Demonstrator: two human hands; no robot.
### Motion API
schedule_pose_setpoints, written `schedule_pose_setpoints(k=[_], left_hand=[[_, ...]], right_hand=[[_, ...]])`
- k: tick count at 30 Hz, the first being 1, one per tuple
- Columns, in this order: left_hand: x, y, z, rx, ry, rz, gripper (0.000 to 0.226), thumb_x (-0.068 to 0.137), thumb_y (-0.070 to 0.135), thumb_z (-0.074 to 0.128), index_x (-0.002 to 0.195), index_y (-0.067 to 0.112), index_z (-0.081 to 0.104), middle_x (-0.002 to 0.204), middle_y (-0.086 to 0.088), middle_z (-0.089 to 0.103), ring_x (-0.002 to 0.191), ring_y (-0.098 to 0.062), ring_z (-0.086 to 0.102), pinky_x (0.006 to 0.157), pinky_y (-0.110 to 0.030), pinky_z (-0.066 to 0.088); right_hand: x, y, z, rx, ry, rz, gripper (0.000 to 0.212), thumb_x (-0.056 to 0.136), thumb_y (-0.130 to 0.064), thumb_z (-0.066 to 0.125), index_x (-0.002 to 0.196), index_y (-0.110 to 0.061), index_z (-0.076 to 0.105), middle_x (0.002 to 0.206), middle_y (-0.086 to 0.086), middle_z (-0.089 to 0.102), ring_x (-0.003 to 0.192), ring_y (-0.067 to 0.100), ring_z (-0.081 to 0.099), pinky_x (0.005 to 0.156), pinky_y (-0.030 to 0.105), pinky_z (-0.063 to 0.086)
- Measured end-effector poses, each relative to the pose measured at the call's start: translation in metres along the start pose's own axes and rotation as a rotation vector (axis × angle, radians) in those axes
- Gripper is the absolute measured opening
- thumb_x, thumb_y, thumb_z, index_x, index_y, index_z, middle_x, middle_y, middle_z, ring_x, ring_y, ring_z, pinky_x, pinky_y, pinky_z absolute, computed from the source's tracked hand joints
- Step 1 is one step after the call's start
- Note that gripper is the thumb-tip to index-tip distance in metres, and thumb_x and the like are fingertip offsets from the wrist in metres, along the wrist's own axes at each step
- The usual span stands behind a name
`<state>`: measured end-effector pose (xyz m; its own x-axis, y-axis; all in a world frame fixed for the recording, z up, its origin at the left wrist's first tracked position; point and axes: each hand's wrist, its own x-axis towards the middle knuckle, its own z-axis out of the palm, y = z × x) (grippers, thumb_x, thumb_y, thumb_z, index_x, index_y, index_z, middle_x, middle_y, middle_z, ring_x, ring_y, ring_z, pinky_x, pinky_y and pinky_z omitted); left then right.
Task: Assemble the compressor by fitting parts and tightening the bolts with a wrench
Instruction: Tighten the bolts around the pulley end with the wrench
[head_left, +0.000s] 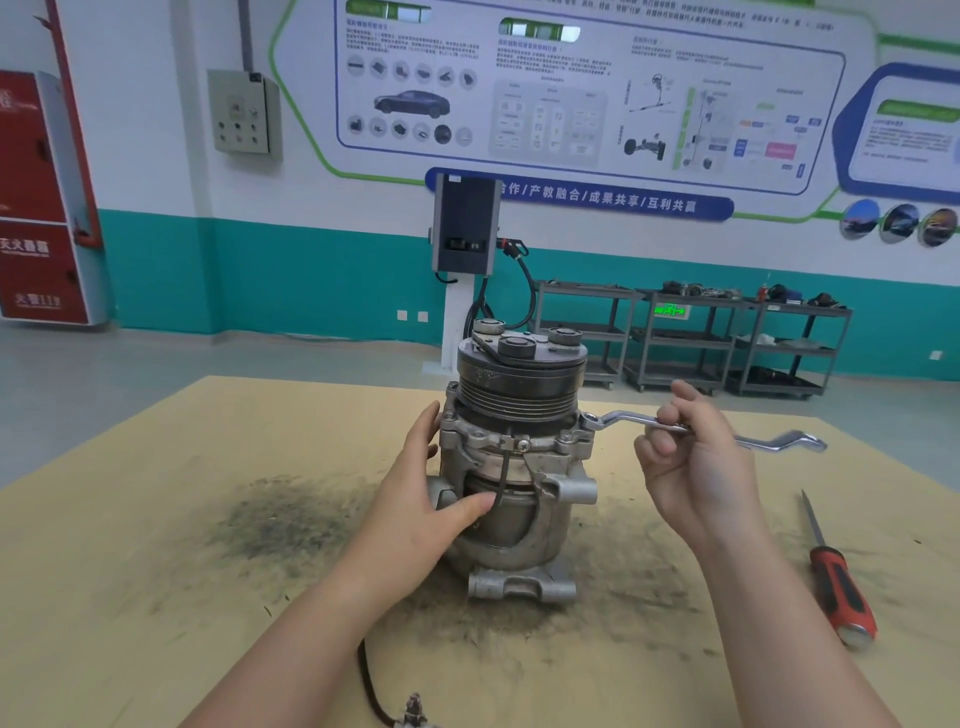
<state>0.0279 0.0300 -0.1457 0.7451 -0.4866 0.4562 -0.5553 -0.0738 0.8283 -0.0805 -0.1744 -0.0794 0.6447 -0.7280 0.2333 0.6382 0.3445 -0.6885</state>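
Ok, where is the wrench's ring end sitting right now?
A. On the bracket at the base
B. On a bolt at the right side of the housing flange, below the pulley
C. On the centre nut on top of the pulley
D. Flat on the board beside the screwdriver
B: the wrench is held by the right hand, and its ring end meets the compressor at the right side of the flange, just under the pulley.

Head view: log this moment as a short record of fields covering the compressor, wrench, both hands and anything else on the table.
compressor: grey metal compressor with black grooved pulley on top, upright on tan board
wrench: silver offset ring wrench, ring end at the compressor's right flange
left hand: left hand rests open against the compressor body
right hand: right hand pinches the wrench shaft
other tool: red-and-black-handled screwdriver, lying right
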Motion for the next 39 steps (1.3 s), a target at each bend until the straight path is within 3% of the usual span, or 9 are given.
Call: schedule_pose_setpoints(k=[4,9,13,18,21,26,29,34,39], left_hand=[[0.001,-0.001,-0.004,0.021,-0.011,-0.016,0.088,0.079,0.032,0.079,0.148,0.041,0.026,0.141,0.025,0.047,0.13,0.006,0.041,0.111,-0.032,0.038],[0.003,-0.005,-0.008,0.016,-0.05,-0.004,0.064,0.08,0.021,0.077,0.123,0.057,0.046,0.118,0.032,0.062,0.115,0.004,0.057,0.1,-0.035,0.049],[0.003,-0.005,-0.01,-0.018,-0.076,0.001,0.064,0.073,0.033,0.072,0.128,0.054,0.047,0.117,0.033,0.062,0.112,0.009,0.057,0.094,-0.024,0.049],[0.005,-0.008,-0.012,-0.059,-0.103,-0.012,0.065,0.081,0.025,0.07,0.139,0.043,0.045,0.121,0.033,0.06,0.114,0.012,0.054,0.084,-0.007,0.046],[0.004,-0.009,-0.011,-0.057,-0.099,-0.02,0.066,0.08,0.031,0.066,0.141,0.042,0.044,0.123,0.033,0.06,0.114,0.014,0.053,0.081,-0.002,0.043],[0.003,-0.008,-0.011,-0.032,-0.097,-0.023,0.063,0.087,0.026,0.067,0.141,0.046,0.041,0.125,0.037,0.056,0.115,0.018,0.049,0.081,0.002,0.039],[0.004,-0.009,-0.013,-0.009,-0.097,-0.029,0.063,0.089,0.02,0.068,0.14,0.046,0.043,0.12,0.039,0.058,0.111,0.019,0.051,0.08,0.0,0.041],[0.004,-0.009,-0.018,-0.034,-0.149,-0.038,0.062,0.089,0.016,0.068,0.14,0.043,0.044,0.123,0.03,0.061,0.111,0.007,0.058,0.079,-0.01,0.05],[0.002,-0.005,-0.018,0.075,-0.148,-0.012,0.062,0.091,0.025,0.066,0.141,0.049,0.038,0.121,0.037,0.059,0.112,0.013,0.054,0.092,-0.015,0.045]], right_hand=[[-0.017,0.001,0.004,-0.181,-0.012,-0.295,0.024,0.088,0.004,0.04,0.092,-0.017,0.052,0.052,-0.001,0.055,0.037,0.013,0.041,0.041,0.019,0.033],[-0.048,0.014,0.018,-0.402,0.053,-0.565,0.023,0.083,-0.002,0.043,0.086,-0.024,0.05,0.057,0.0,0.064,0.041,0.012,0.05,0.044,0.018,0.04],[-0.056,0.021,0.023,-0.477,0.054,-0.654,0.024,0.09,0.0,0.044,0.089,-0.024,0.049,0.064,-0.002,0.067,0.047,0.01,0.055,0.05,0.018,0.045],[-0.062,0.018,0.027,-0.57,-0.062,-0.713,0.021,0.092,-0.012,0.046,0.09,-0.033,0.048,0.072,-0.002,0.068,0.051,0.012,0.06,0.052,0.018,0.047],[-0.057,0.004,0.024,-0.448,-0.027,-0.654,0.02,0.092,-0.005,0.046,0.094,-0.025,0.048,0.067,0.002,0.067,0.05,0.014,0.059,0.051,0.022,0.048],[-0.044,-0.006,0.02,-0.104,-0.032,-0.286,0.017,0.092,0.001,0.042,0.097,-0.014,0.049,0.055,0.001,0.059,0.04,0.013,0.047,0.041,0.021,0.039],[-0.044,-0.001,0.021,-0.155,-0.094,-0.233,0.017,0.097,0.001,0.043,0.098,-0.014,0.049,0.056,0.002,0.06,0.04,0.014,0.047,0.042,0.021,0.04],[-0.04,-0.003,0.019,-0.178,-0.154,-0.205,0.017,0.097,0.001,0.043,0.098,-0.013,0.051,0.057,0.002,0.059,0.041,0.014,0.048,0.042,0.021,0.04],[-0.027,-0.007,0.013,-0.107,-0.163,0.011,0.017,0.096,0.001,0.044,0.097,-0.012,0.055,0.058,0.001,0.056,0.041,0.011,0.045,0.043,0.019,0.039]])
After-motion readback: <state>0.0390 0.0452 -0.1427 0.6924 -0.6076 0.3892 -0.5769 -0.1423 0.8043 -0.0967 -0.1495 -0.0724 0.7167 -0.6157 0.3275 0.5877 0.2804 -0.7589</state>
